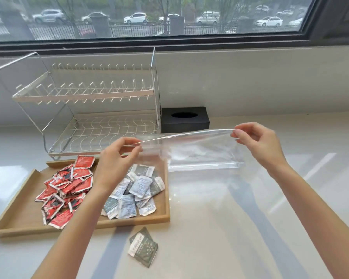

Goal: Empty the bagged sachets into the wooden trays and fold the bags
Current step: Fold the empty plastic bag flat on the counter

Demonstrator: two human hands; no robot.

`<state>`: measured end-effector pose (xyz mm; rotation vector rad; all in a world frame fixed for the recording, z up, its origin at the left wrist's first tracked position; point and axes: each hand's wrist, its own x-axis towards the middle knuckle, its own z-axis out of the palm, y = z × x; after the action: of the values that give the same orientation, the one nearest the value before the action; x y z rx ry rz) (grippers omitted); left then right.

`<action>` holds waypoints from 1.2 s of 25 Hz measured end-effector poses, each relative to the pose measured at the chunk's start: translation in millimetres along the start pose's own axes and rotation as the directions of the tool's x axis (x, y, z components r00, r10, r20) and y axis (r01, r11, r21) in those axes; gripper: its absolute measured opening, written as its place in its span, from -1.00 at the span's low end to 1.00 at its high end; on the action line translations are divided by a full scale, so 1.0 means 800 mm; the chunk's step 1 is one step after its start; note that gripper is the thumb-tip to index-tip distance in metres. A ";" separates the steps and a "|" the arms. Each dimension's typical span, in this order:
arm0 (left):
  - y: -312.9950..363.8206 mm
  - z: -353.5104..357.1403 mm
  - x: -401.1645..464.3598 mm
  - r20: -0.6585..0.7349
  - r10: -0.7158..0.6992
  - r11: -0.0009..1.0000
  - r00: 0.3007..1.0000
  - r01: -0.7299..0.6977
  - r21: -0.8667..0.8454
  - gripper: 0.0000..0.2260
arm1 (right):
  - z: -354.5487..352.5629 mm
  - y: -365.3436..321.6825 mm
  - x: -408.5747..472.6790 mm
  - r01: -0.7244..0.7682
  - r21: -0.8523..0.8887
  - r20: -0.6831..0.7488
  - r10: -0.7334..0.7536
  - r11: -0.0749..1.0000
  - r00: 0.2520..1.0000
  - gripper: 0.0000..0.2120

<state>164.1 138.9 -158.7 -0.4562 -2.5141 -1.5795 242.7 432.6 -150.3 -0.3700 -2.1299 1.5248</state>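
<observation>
Nearest, two grey-green sachets [143,249] lie on the white worktop [220,228], below the left hand [117,158]. Under that hand, the wooden tray [24,214] holds red sachets [66,188] and grey sachets [135,193]. Both hands' fingers [237,133] pinch the clear bag [199,152], seemingly empty, stretched between left and right hand [258,141]. Beyond: a dish rack [93,93].

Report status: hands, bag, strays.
Left hand and right hand pinch the clear bag, stretched, empty. Sachets in wooden tray. Two stray sachets on counter.
</observation>
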 end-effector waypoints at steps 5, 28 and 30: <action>0.044 0.053 0.038 -0.072 0.100 0.988 0.992 -0.108 -0.111 -0.93 | -0.043 -0.001 0.044 0.035 0.069 -0.161 -0.023 0.997 0.987 -0.89; -0.103 0.252 0.041 -0.014 -0.371 0.910 0.929 0.366 0.195 -0.74 | -0.018 0.244 0.064 -0.341 -0.146 0.045 0.351 0.929 0.935 -0.76; -0.100 0.255 0.045 0.017 -0.330 0.917 0.944 0.317 0.242 -0.68 | -0.014 0.247 0.068 -0.330 -0.215 0.056 0.349 0.919 0.935 -0.75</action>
<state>113.1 295.8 -307.2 -0.0546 -2.8943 -1.3458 190.8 535.1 -320.1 -0.7931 -2.3994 1.5321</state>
